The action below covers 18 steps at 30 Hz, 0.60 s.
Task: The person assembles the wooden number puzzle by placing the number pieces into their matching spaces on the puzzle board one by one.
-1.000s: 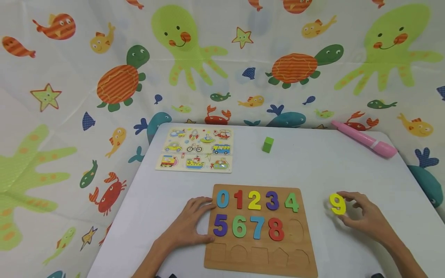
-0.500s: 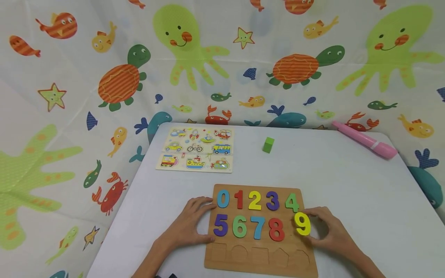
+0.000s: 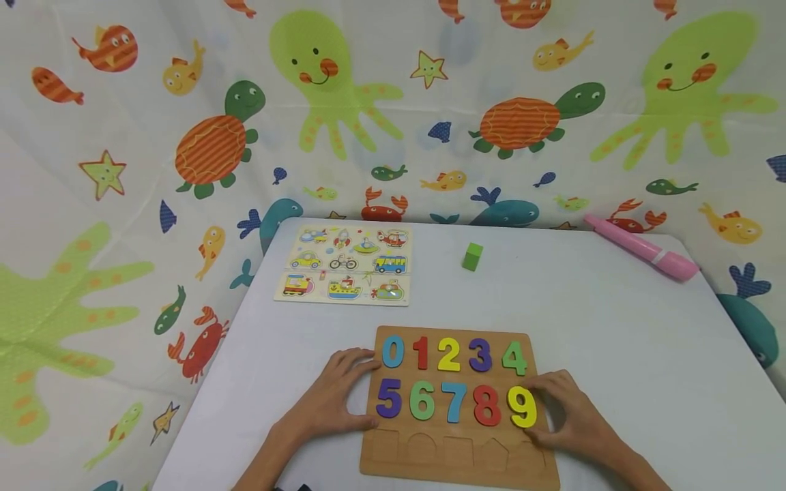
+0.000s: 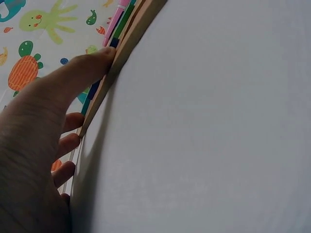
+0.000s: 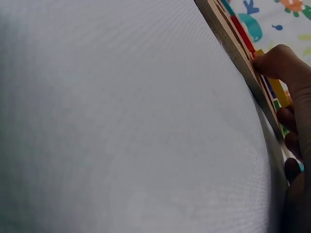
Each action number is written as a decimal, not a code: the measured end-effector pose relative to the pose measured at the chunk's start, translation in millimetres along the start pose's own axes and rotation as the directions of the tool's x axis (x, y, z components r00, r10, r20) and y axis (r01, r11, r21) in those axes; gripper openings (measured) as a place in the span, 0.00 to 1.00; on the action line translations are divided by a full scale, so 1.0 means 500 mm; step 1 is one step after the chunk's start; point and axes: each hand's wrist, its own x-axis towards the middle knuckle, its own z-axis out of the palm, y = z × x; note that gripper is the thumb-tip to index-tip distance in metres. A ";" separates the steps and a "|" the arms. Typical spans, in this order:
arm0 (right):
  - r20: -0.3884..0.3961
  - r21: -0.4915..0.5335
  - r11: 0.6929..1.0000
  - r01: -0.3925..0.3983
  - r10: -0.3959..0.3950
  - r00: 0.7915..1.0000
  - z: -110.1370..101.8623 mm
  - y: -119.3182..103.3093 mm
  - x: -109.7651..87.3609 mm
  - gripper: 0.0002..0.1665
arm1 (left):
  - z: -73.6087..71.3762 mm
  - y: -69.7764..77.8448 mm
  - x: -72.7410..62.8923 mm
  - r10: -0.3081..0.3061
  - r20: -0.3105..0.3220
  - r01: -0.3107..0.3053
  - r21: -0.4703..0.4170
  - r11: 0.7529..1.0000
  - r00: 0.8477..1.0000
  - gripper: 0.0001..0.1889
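A wooden number puzzle board (image 3: 454,460) lies on the table, with the coloured numbers 0 to 8 in its two upper rows. My left hand (image 3: 334,395) rests at its left edge in the head view, thumb and fingertips spread along the side. In the left wrist view the thumb (image 4: 95,63) touches the board's edge. My right hand (image 3: 571,416) pinches the yellow number 9 (image 3: 522,407) between thumb and fingers, at the right end of the second row beside the red 8 (image 3: 487,405). From the right wrist, the 9 (image 5: 278,90) shows edge-on, standing higher than its neighbours.
Behind the board lies a vehicle picture puzzle (image 3: 344,262) at the left. A green block (image 3: 472,256) stands at the back middle, and a pink pen-shaped thing (image 3: 641,247) at the back right. A sea-animal curtain (image 3: 417,102) hangs behind the white table (image 3: 626,320).
My right hand has carried the yellow 9 leftward from the bare table to the right end of the board's second row. The left hand has kept its place.
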 end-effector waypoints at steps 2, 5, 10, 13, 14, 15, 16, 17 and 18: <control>0.000 -0.016 1.000 0.015 -0.015 1.000 0.000 0.001 0.000 0.47 | 0.000 0.000 0.000 -0.001 0.000 0.001 -0.003 1.000 1.000 0.49; 0.000 -0.032 0.999 0.027 -0.027 1.000 0.001 0.001 0.000 0.47 | 0.001 0.000 -0.001 0.000 -0.002 0.000 -0.002 1.000 1.000 0.49; 0.005 -0.034 0.999 0.024 -0.024 1.000 0.003 0.001 0.000 0.47 | 0.003 0.000 -0.002 0.007 -0.009 -0.007 0.002 1.000 1.000 0.49; 0.004 -0.037 0.999 0.025 -0.025 1.000 0.003 0.001 0.000 0.47 | 0.002 0.000 -0.001 0.006 -0.008 -0.006 0.003 1.000 1.000 0.49; 0.003 -0.038 0.999 0.030 -0.029 1.000 0.003 0.002 0.001 0.47 | 0.002 0.000 -0.001 0.005 -0.008 -0.005 0.002 1.000 1.000 0.49; 0.000 -0.036 0.999 0.033 -0.033 0.999 0.003 0.002 0.001 0.47 | 0.002 0.000 -0.001 0.003 -0.008 -0.003 0.001 1.000 1.000 0.49; -0.001 -0.032 0.999 0.034 -0.034 0.999 0.003 0.002 0.001 0.47 | 0.001 0.001 -0.001 0.002 -0.008 -0.002 0.002 1.000 1.000 0.49; -0.002 -0.030 0.999 0.035 -0.035 0.999 0.003 0.002 0.001 0.47 | 0.001 0.001 0.000 0.002 -0.009 -0.002 0.000 1.000 1.000 0.49; 0.002 -0.030 0.999 0.033 -0.033 0.999 0.003 0.001 0.001 0.47 | 0.001 0.001 0.000 0.003 -0.011 -0.003 0.000 1.000 1.000 0.49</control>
